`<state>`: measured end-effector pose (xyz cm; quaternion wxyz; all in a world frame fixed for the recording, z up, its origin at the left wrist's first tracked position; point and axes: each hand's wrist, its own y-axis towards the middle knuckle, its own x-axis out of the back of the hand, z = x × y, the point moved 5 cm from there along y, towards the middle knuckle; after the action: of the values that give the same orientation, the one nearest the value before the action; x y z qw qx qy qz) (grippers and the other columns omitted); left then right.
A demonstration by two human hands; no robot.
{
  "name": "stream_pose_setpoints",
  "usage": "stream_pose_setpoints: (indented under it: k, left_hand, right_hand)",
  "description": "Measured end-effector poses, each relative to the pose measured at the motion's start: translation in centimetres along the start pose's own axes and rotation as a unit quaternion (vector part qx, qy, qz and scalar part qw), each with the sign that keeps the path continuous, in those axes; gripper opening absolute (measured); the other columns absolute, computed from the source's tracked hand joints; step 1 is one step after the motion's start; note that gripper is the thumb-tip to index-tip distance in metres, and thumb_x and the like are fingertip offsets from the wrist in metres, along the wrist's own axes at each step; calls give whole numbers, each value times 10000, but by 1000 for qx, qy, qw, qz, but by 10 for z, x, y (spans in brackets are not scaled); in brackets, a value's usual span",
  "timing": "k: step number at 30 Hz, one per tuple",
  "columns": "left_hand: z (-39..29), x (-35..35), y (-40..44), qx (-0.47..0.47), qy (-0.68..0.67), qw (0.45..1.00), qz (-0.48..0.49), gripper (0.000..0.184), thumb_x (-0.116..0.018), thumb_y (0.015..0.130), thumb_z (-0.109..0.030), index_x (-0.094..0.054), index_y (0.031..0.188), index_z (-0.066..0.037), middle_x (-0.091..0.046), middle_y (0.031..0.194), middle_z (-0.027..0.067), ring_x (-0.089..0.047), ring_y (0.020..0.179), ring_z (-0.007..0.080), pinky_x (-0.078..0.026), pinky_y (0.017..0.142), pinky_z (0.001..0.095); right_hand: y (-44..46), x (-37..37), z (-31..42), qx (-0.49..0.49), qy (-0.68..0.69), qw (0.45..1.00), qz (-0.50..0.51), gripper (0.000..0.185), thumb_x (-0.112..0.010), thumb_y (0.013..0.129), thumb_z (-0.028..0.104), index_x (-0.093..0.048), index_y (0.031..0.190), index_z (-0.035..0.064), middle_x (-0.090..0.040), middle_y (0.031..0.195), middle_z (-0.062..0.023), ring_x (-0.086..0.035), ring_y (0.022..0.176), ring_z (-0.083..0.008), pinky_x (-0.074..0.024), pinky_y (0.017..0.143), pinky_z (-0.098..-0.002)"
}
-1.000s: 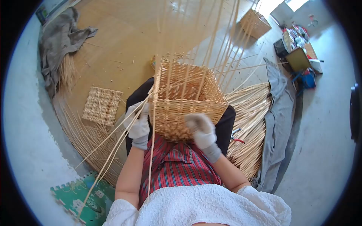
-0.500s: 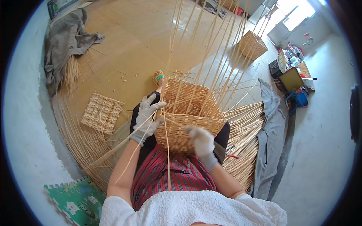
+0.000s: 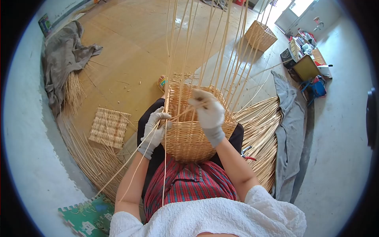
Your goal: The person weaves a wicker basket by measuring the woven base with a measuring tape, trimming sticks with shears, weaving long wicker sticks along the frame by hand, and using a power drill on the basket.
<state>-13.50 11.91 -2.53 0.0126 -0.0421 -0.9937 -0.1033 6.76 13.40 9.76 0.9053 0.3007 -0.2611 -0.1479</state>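
A square wicker basket [image 3: 187,138] rests in the lap, its tall upright stakes [image 3: 225,35] rising from the walls. At its near left corner my left hand [image 3: 155,128], in a pale glove, is closed on wicker strands at the rim; loose ends trail down past the forearm. Over the basket's opening is my right hand [image 3: 210,114], also gloved and slightly blurred. Its fingers are pinched on a thin wicker strand [image 3: 183,113] that runs across from the left hand. The right fingertips show only in part.
A woven square panel [image 3: 109,127] and loose rods lie at left. At right, a rod bundle [image 3: 260,134] lies beside grey cloth [image 3: 290,134], with red-handled cutters [image 3: 248,154] on it. Another basket [image 3: 260,36] stands farther off. Grey cloth [image 3: 65,55] covers more rods.
My right hand has moved up from the basket's near outer wall to above its opening, drawing the strand upward. My left hand stays at the corner. The camera view has shifted slightly.
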Motion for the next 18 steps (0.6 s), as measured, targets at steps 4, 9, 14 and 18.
stream_pose_setpoints:
  k: [4, 9, 14, 18]
  left_hand:
    - [9, -6, -5, 22, -66, 995, -66, 189, -702, 867, -17, -658, 1038, -83, -554, 1326, 167, -468, 1338, 258, -376, 1103, 354]
    - [10, -14, -7, 18, -45, 994, -99, 129, -672, 927, -100, -633, 1047, -71, -460, 1442, 186, -449, 1327, 233, -385, 1083, 342]
    - [2, -11, -11, 27, -26, 995, -89, 161, -686, 894, -38, -639, 1044, -71, -533, 1357, 170, -479, 1313, 236, -404, 1072, 344]
    - [5, -13, -4, 43, -62, 991, -112, 179, -670, 877, 15, -640, 1038, -59, -531, 1353, 152, -478, 1307, 231, -404, 1072, 336]
  right_hand:
    - [42, -48, 39, 118, -239, 962, 55, 622, -717, 852, 196, -497, 1434, 172, -664, 1227, -138, -721, 904, -296, -578, 689, -349]
    - [6, -42, -4, -172, 511, 838, 78, 729, -629, 916, 139, -293, 1554, 240, -271, 1602, -109, -472, 1331, -315, -513, 941, -387]
    - [30, -60, 32, 265, -246, 898, 249, 947, -571, 762, -75, -215, 1582, 237, -236, 1624, -17, -312, 1417, -389, -412, 1096, -477]
    - [44, -52, 24, 47, 217, 973, 68, 754, -555, 894, 106, -212, 1562, 173, -382, 1471, -77, -462, 1271, -322, -459, 1035, -451]
